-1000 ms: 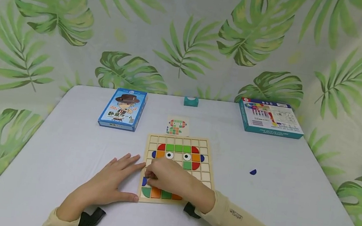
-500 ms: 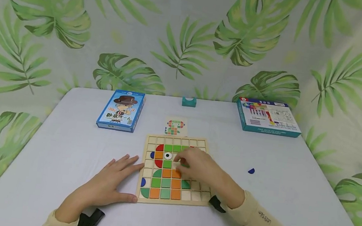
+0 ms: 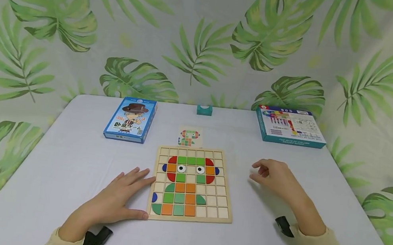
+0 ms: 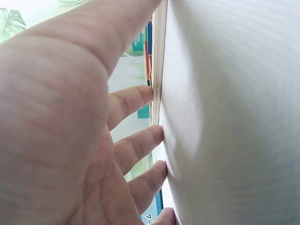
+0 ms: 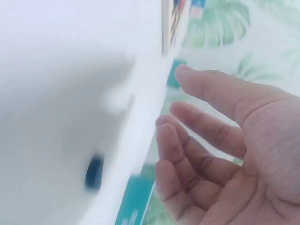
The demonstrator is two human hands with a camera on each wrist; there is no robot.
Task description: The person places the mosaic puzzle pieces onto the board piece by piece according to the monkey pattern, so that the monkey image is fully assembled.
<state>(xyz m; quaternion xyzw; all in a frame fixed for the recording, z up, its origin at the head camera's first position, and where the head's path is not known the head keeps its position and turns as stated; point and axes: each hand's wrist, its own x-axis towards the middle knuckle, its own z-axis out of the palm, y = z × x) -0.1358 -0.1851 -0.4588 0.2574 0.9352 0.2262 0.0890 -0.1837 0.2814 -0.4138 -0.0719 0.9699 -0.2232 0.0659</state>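
Note:
A square wooden grid board [image 3: 204,220] lies on the table, with red, green, orange and blue tiles and two eye tiles set in its cells. My left hand [image 3: 118,196] rests beside its left side, fingers spread, with the index finger [image 4: 133,101] and thumb touching the edge. Right of the board, my right hand [image 3: 276,181] hovers over the table with loosely bent fingers, holding nothing; thumb and index finger are apart. Near it on the table lies a dark blue half-round tile [image 5: 94,172], seen in the right wrist view and hidden behind the hand in the head view.
A small pattern card [image 3: 190,138] lies just behind the board. Farther back stand a blue game box [image 3: 130,119] at left, a teal notched block [image 3: 204,110] in the middle and a teal-sided box [image 3: 291,126] at right. A leaf-print cloth hangs behind the table.
My right hand has moved from the board's lower left, across its middle, to the table at right, uncovering the tiles and covering the loose blue tile. My left hand has stayed put.

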